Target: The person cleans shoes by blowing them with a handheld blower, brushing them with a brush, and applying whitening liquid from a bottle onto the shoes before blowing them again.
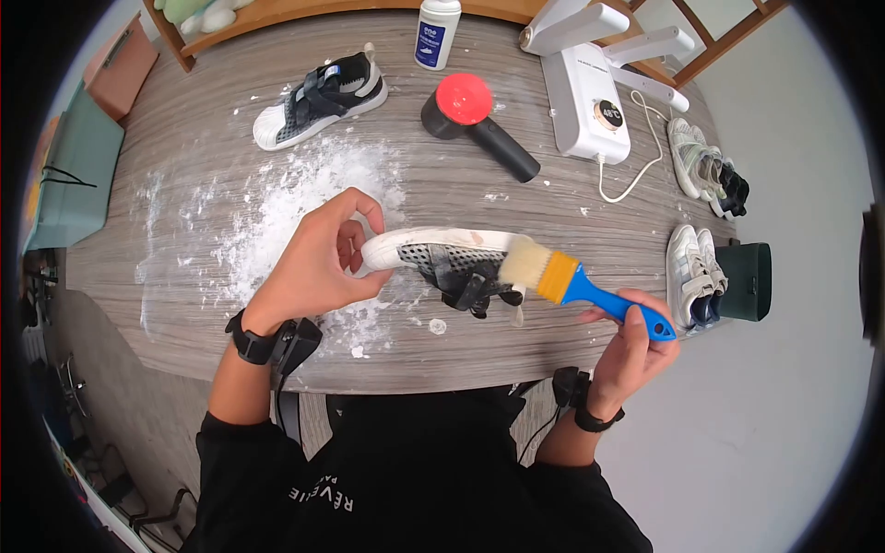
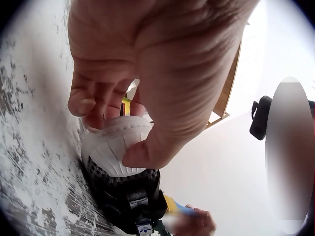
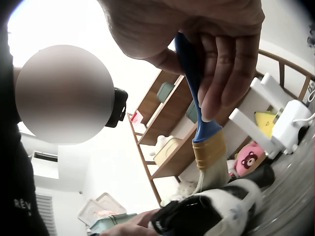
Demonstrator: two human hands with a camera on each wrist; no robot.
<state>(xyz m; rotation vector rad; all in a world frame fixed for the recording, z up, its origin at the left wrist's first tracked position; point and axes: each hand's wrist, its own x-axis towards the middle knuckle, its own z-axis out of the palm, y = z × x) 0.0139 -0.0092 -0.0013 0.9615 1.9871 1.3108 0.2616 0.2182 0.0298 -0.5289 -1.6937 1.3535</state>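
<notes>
A small black-and-grey mesh sneaker [image 1: 441, 261] with a white rubber toe and sole is tipped on its side above the table, its sole edge facing up. My left hand [image 1: 318, 253] pinches it by the toe cap [image 2: 110, 152], thumb on one side and fingers on the other. In my right hand [image 1: 634, 355] is a flat brush [image 1: 559, 276] with a blue handle, gripped between thumb and fingers. Its pale bristles [image 3: 214, 177] lie against the heel end of the sole. White powder [image 1: 295, 198] covers the table beyond and under the left hand.
A matching sneaker [image 1: 318, 101], a white bottle [image 1: 435, 37] and a black handheld device with a red top [image 1: 464, 100] stand farther back. A white shoe dryer [image 1: 581, 111] with a cord is at back right. More sneakers [image 1: 687, 267] and a dark green bin [image 1: 751, 281] line the right edge.
</notes>
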